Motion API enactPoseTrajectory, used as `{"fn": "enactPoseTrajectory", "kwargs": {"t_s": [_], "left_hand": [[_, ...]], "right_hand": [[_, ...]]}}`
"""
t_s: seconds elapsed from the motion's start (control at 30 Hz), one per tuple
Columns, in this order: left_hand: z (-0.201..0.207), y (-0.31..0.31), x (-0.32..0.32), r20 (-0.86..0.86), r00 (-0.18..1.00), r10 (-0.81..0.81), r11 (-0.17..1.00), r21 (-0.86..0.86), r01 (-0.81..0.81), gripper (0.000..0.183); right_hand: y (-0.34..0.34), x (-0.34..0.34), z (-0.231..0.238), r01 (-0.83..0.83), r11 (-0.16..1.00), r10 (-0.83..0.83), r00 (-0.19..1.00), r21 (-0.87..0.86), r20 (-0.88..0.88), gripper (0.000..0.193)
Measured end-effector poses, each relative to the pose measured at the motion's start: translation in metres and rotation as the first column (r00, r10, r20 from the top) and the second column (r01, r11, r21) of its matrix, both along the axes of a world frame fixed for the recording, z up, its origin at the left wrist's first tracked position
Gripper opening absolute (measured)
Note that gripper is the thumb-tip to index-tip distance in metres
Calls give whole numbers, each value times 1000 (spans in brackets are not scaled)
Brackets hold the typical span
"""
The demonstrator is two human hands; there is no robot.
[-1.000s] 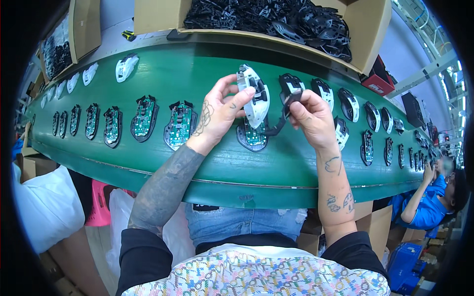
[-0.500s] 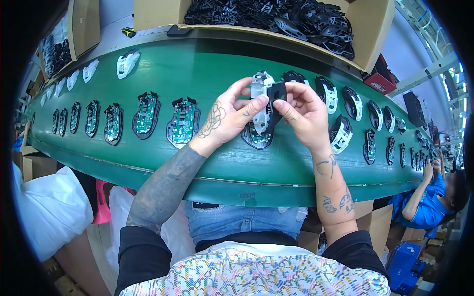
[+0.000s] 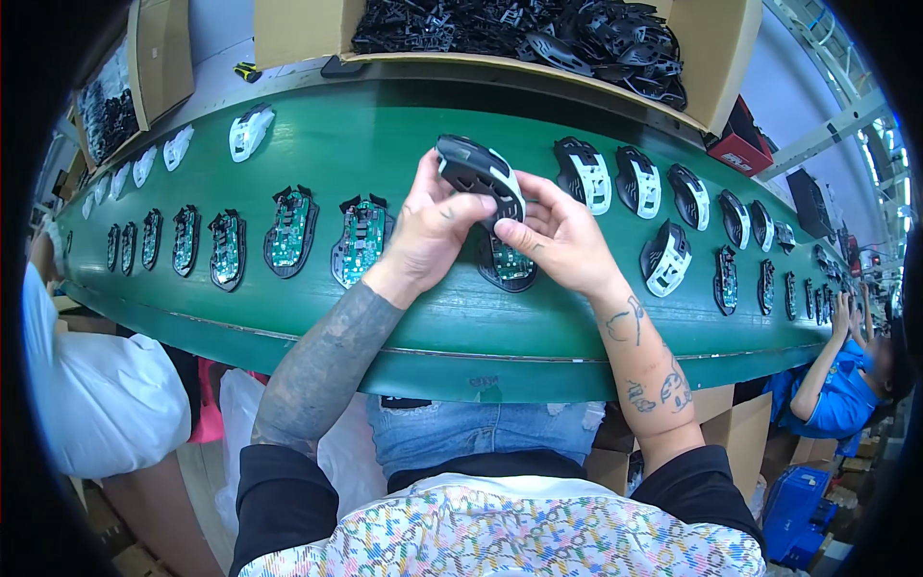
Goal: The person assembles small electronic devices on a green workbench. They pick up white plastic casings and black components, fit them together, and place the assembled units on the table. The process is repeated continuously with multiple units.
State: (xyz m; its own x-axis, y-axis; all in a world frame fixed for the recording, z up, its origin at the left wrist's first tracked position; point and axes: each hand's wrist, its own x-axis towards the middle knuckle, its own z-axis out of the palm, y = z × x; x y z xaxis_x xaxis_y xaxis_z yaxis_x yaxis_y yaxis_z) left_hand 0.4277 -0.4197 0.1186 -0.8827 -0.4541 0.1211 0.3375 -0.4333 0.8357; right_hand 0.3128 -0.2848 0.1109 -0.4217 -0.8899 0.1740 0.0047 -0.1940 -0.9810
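Observation:
Over the green work surface (image 3: pixel 577 322), my two hands hold a black-and-white computer mouse shell (image 3: pixel 478 171), tilted with its black side showing. My left hand (image 3: pixel 423 240) grips it from the left, thumb across the lower part. My right hand (image 3: pixel 567 240) is closed at its lower right edge, thumb and fingers pinching it. Below them lies a mouse base with a green circuit board (image 3: pixel 508 264), partly covered by the hands. To the left sits another mouse base (image 3: pixel 360 245); to the right lies a black-and-white shell (image 3: pixel 666 260).
More bases (image 3: pixel 289 231) line up both ways. White shell parts (image 3: pixel 251 133) lie far left, joined shells (image 3: pixel 583 175) far right. Behind stands a cardboard box (image 3: pixel 716 87) of black parts, beside a red box (image 3: pixel 742 144). A person in blue (image 3: pixel 832 389) works at right.
The white part and the black part, held side by side before, are now together as one shell. It has turned over and moved left in my hands.

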Motion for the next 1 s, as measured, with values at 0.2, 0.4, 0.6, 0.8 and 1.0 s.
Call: {"fn": "enactPoseTrajectory", "kwargs": {"t_s": [0.2, 0.4, 0.6, 0.8, 1.0], "left_hand": [[5, -4, 2, 98, 992, 75, 978, -200, -55, 62], [10, -9, 3, 151, 987, 46, 983, -183, -18, 61], [6, -12, 4, 128, 989, -76, 996, -32, 81, 67], [13, -13, 7, 136, 991, -22, 984, -171, 45, 63], [8, -14, 5, 163, 985, 54, 965, -262, -10, 47]], "right_hand": [[6, -9, 15, -13, 993, -11, 978, 114, 209, 56], [4, -7, 16, 2, 991, -33, 974, 136, 223, 55], [0, -6, 9, 11, 999, -21, 959, 34, 283, 61], [4, -5, 14, -7, 1000, 2, 973, 20, 233, 61], [1, -2, 14, -16, 997, -5, 968, 82, 251, 54]]}}
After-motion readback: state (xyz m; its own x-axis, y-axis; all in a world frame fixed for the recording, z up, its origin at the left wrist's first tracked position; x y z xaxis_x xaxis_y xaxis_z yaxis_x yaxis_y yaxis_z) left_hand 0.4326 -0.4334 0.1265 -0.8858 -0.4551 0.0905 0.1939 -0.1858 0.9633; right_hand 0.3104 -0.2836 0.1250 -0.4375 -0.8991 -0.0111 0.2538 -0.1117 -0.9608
